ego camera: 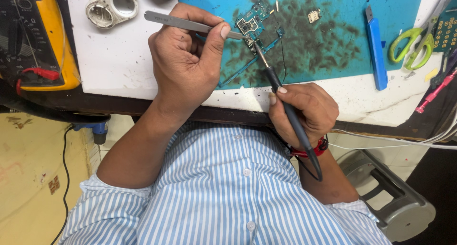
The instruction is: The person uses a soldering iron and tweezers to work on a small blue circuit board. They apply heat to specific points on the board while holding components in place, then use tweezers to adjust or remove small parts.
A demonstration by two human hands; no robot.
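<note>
Item: small green circuit board [253, 21], laid on a stained blue work mat [333, 40] near the middle of the workbench [114, 59], toward its far edge.

Left hand [188, 59]: fingers were closed around metal tweezers [185, 23], whose tips were set against the board's near side.

Right hand [302, 112]: fingers were wrapped around a black soldering iron [285, 107], held at the bench's near edge, its tip brought to the board just beside the tweezer tips.

Also recorded: a yellow multimeter [33, 35] at the left edge; a white round housing [111, 7] at the far left; a blue utility knife [376, 50] on the mat's right side; green-handled scissors [412, 45] near the right edge.
</note>
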